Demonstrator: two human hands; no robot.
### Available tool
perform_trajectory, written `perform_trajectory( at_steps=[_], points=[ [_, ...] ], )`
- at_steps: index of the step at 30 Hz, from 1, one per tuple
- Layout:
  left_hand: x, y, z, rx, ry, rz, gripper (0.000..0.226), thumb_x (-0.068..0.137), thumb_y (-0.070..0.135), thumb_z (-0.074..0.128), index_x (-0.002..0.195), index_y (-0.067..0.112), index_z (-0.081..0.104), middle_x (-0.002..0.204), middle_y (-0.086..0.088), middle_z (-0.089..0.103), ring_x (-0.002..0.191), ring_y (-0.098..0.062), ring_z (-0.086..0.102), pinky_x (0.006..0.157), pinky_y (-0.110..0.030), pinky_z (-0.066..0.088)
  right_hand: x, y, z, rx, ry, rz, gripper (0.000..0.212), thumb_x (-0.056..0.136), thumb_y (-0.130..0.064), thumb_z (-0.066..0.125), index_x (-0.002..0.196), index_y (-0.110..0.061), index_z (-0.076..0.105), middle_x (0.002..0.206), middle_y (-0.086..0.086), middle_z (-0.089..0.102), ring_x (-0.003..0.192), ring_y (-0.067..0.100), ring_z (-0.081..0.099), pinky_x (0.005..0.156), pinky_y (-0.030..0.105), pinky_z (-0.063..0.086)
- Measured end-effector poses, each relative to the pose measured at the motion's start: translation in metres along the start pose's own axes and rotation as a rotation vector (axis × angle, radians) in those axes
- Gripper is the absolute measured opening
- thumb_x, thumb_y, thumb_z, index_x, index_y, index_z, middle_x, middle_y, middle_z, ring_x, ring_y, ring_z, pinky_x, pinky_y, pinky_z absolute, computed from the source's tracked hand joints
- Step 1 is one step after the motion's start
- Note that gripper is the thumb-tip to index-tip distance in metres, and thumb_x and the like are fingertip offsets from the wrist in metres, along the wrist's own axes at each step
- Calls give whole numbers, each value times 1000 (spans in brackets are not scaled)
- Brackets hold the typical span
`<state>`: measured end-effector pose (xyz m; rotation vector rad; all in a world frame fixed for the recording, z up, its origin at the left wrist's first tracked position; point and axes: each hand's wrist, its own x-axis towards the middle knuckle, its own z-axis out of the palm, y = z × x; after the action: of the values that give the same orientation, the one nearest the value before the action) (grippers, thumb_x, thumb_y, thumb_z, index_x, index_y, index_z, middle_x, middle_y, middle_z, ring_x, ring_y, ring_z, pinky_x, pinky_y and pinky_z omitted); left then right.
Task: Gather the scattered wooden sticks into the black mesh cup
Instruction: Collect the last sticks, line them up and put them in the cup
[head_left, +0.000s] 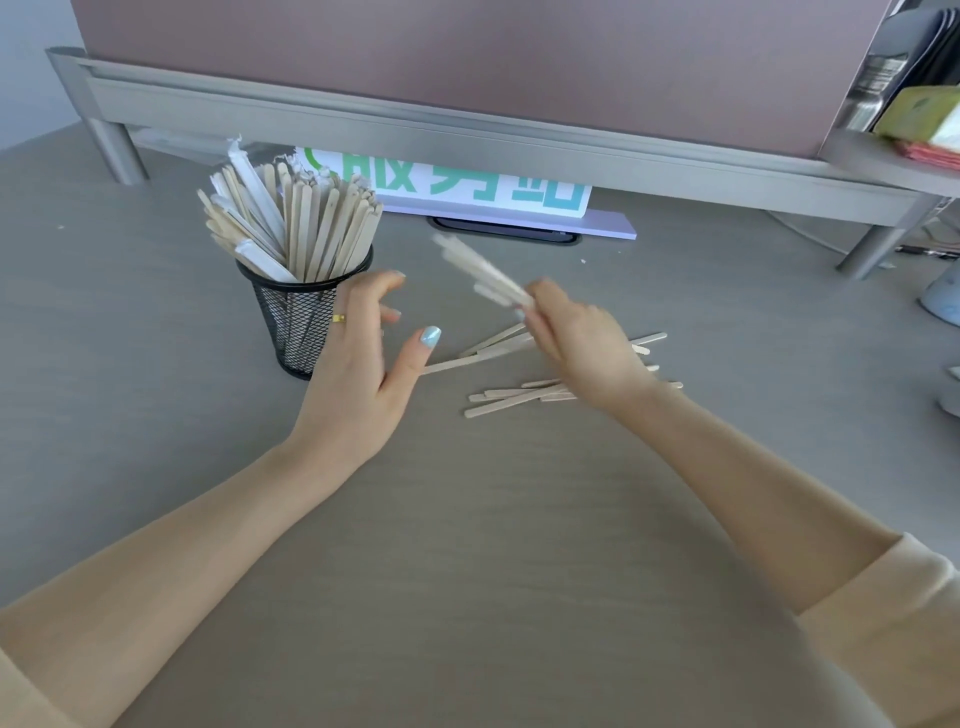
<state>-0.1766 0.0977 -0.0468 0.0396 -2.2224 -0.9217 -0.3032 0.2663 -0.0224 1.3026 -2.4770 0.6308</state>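
Observation:
A black mesh cup (293, 322) stands left of centre on the grey table, packed with upright wooden sticks (306, 218), some in white paper sleeves. My left hand (363, 364) hovers just right of the cup with its fingers spread and nothing in it. My right hand (576, 338) is shut on a small bundle of sticks (480, 270), blurred, slanting up and to the left toward the cup. Several loose sticks (514, 397) lie flat on the table under and around my right hand.
A metal monitor riser (467, 130) spans the back, with a white sign bearing green characters (467, 182) beneath it. Bags and a green box (914, 104) sit at the back right. White objects (945, 301) lie at the right edge.

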Motion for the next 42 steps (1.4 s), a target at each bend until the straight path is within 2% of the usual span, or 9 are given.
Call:
perform_trajectory(
  at_steps=[6,10,13,18,23,26,32,37,42],
  points=[
    [-2,6,-9,97,87,199,40,92,31,41,122,5,41,122,3,42,119,-18,39,104,-25,26,33,-37,-37,804,474,329,31,90,-30,48,66,-20,31,61,9,27,56,20,23,50,33,21],
    [-3,9,-14,131,200,313,30,89,25,45,116,12,42,122,-1,44,119,-7,35,101,-27,24,47,-46,-46,1116,553,437,37,91,-27,52,63,-19,29,53,0,25,48,14,19,45,27,18],
    [-5,5,-21,153,286,397,26,87,20,47,111,11,44,119,-2,45,120,7,32,96,-35,27,43,-46,-29,1081,493,456,38,92,-26,51,62,-18,29,50,-1,28,45,13,23,44,25,23],
    [-5,-9,-37,153,387,351,32,86,23,49,114,11,41,133,35,27,124,10,26,99,-44,27,34,-40,-10,1108,391,501,40,91,-29,53,59,-17,32,43,-9,34,43,11,28,44,24,29],
    [0,-18,-45,133,496,162,46,81,20,57,120,5,37,132,-3,34,129,-3,27,106,-52,23,34,-37,-19,831,267,486,39,92,-31,46,58,-15,44,54,-2,39,52,11,35,55,23,34],
    [3,-20,-43,79,434,-45,69,77,28,63,133,8,28,144,-16,27,138,-10,16,115,-43,13,37,-40,-33,620,220,456,36,92,-28,38,60,-12,46,55,0,34,53,11,33,52,21,33],
    [11,-28,-42,-213,240,-293,108,68,33,72,146,23,-3,148,16,16,138,2,16,118,-36,16,65,-78,-56,901,312,368,32,93,-17,38,62,-15,47,52,-3,40,42,9,39,43,21,40],
    [13,-33,-43,-344,107,-389,112,75,22,74,144,31,-15,153,15,18,137,1,26,115,-33,25,93,-123,-47,923,344,150,26,93,-11,38,68,-11,42,55,3,41,40,12,48,44,24,48],
    [15,-36,-42,-323,55,-393,107,75,18,73,145,27,-7,150,12,29,135,-3,32,113,-36,29,107,-135,-21,570,90,135,28,86,-13,45,59,-15,34,48,-1,37,43,18,64,40,18,40]
  ],
)
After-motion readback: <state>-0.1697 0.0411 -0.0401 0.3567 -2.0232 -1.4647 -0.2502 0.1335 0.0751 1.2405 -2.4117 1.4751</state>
